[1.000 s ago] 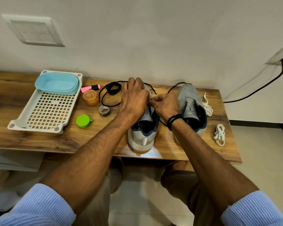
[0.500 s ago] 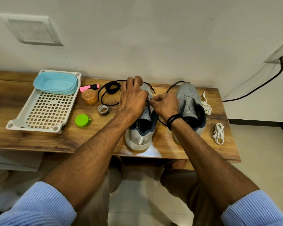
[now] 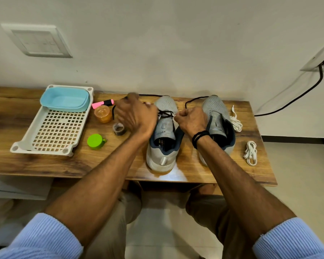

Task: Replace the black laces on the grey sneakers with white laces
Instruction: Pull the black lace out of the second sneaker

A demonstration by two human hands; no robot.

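Note:
Two grey sneakers stand side by side on the wooden table [image 3: 45, 161], toes to the wall. The left sneaker [image 3: 164, 133] still has a black lace [image 3: 166, 114] crossed through its lowest eyelets. My left hand [image 3: 136, 116], blurred, grips one end of that lace to the left of the shoe. My right hand [image 3: 191, 120] is a fist pinching the other end, between the two shoes. The right sneaker [image 3: 218, 120] has no lace; a loose black lace [image 3: 195, 100] trails behind it. White laces lie at the right: one bundle [image 3: 236, 121] beside the shoe, another [image 3: 251, 153] nearer the table edge.
A white perforated tray [image 3: 52, 131] holds a light blue tub [image 3: 65, 99] at the left. Beside it are a pink highlighter [image 3: 102, 103], an orange jar [image 3: 102, 114], a small tape roll [image 3: 119, 128] and a green cap [image 3: 95, 141]. A black cable [image 3: 292, 99] runs along the wall at right.
My hands have drawn apart from over the left sneaker, the left hand moving left and the right staying beside the shoe. The sneaker's tongue and remaining lace crossings are now uncovered.

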